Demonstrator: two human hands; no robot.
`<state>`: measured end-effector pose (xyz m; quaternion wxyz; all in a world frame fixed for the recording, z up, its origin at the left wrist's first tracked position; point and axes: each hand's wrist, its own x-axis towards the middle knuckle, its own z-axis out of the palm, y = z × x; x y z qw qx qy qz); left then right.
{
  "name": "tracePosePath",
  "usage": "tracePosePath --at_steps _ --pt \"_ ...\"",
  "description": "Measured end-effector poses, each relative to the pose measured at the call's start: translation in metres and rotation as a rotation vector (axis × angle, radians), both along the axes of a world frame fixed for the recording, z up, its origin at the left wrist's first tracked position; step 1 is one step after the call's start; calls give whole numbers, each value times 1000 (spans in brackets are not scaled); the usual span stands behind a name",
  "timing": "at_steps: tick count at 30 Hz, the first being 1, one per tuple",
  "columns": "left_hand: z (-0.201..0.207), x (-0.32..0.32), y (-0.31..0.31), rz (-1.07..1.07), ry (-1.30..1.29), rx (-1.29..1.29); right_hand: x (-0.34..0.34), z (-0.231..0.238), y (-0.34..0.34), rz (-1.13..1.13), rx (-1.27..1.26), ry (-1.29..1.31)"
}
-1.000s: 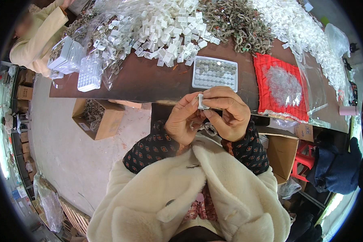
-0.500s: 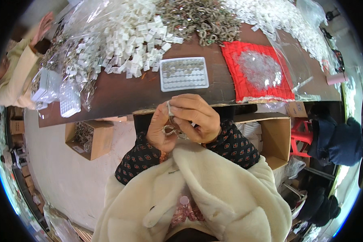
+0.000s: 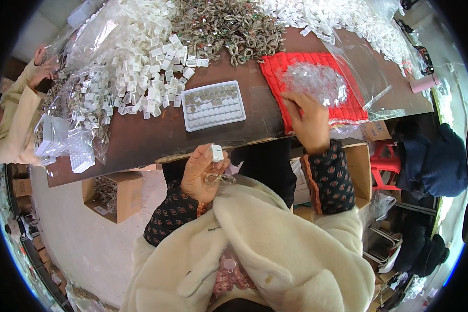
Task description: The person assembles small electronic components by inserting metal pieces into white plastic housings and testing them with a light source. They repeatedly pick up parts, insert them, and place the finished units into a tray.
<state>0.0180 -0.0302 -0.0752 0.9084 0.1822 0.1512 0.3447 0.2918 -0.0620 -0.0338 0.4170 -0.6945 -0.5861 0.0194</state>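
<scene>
My left hand (image 3: pixel 203 174) is closed around a small white plastic case (image 3: pixel 217 152), held upright in front of my chest near the table edge. A loop of thin wire (image 3: pixel 219 178) hangs from the case against the fingers. My right hand (image 3: pixel 309 117) is over the near left part of a red quilted cloth (image 3: pixel 275 73), beside a heap of small clear plastic pieces (image 3: pixel 317 80). Its thumb and forefinger come together in a pinch; anything between them is too small to make out. Between the hands, farther back, lies a white tray (image 3: pixel 213 125) with round coin cells in its far rows.
White plastic cases (image 3: pixel 145 67) are heaped at the back left, beside a pile of coiled wires (image 3: pixel 234 31). Another person's hands (image 3: pixel 44 73) are at the far left. Open cardboard boxes (image 3: pixel 127 195) stand below the table. A red stool (image 3: pixel 385 166) is at the right.
My right hand has left my left hand and moved right and forward to the red cloth. The left hand keeps the white case, now in plain sight. The view has shifted slightly.
</scene>
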Motion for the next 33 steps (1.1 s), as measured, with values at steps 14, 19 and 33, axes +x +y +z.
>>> tracePosePath --at_steps 14,19,33 --pt "0 -8 4 38 100 21 37 -24 139 212 -405 -112" --pt "-8 -10 8 46 7 -25 40 -24 146 257 -453 -178" --pt "6 -2 2 107 184 -160 20 -10 118 257 -366 -154"
